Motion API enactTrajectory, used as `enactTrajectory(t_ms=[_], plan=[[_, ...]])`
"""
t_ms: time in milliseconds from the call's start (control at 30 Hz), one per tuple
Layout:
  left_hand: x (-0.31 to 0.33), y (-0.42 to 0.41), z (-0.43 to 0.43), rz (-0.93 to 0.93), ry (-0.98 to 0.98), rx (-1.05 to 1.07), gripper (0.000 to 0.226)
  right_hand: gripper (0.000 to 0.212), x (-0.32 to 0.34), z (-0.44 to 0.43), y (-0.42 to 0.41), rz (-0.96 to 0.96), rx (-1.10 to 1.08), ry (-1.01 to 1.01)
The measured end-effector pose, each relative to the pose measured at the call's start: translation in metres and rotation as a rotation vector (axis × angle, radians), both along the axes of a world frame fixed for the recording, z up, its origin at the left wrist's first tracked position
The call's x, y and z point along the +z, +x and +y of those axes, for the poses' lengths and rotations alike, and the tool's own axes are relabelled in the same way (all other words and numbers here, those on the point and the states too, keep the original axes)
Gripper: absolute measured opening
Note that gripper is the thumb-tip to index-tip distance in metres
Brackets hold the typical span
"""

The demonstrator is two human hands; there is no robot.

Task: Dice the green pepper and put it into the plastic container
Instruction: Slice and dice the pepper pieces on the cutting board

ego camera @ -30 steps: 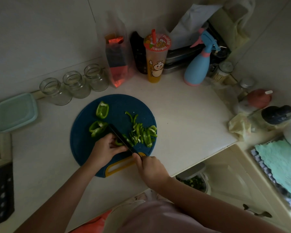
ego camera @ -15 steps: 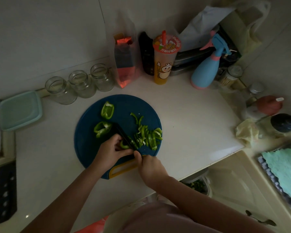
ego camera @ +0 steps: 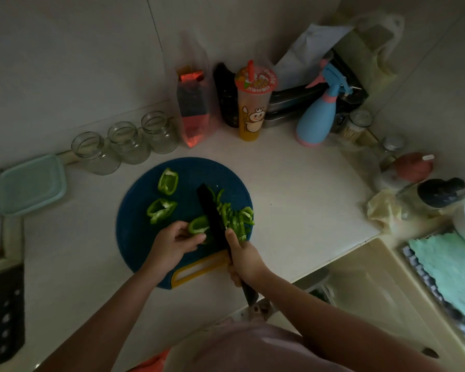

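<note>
Both hands: over the blue board (ego camera: 134, 237).
Left hand (ego camera: 172, 244): pinches a pepper chunk (ego camera: 198, 225) just left of the blade.
Right hand (ego camera: 243, 260): grips the knife (ego camera: 211, 210).
Strips (ego camera: 236, 218): heaped right of the blade.
Spare chunks (ego camera: 167, 181): on the board's far left.
Teal container (ego camera: 31, 183): far left, apart from the board.

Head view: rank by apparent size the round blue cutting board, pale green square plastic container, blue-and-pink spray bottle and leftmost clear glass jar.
1. Round blue cutting board, largest.
2. Pale green square plastic container and blue-and-pink spray bottle: too alike to rank; the container sits at the warped frame edge.
3. Leftmost clear glass jar, smallest.
</note>
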State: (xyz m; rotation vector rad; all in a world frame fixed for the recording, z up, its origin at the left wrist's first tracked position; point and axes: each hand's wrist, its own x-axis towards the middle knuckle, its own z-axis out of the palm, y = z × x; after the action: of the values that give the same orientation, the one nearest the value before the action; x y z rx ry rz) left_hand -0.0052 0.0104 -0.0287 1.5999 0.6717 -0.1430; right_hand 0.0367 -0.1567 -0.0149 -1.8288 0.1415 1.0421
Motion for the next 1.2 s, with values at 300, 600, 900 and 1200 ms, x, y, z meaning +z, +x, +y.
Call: enactTrajectory(t_ms=[300,600,900,1200], plan=[[0.006,0.007,-0.003,0.006,0.128,-0.138,0.036,0.049,0.0,0.006,-0.013,-0.337,0.31,-0.168],[0.004,0.006,-0.009,-0.007,0.206,-0.124,0.034,0.055,0.001,0.003,-0.016,-0.409,0.385,-0.32],[0.003,0.003,-0.01,-0.03,0.263,-0.154,0.043,0.053,-0.002,0.009,-0.011,-0.315,0.352,-0.299],[0.004,-0.014,-0.016,-0.066,0.31,-0.166,0.04,0.062,0.002,0.042,0.011,-0.289,0.156,-0.195]])
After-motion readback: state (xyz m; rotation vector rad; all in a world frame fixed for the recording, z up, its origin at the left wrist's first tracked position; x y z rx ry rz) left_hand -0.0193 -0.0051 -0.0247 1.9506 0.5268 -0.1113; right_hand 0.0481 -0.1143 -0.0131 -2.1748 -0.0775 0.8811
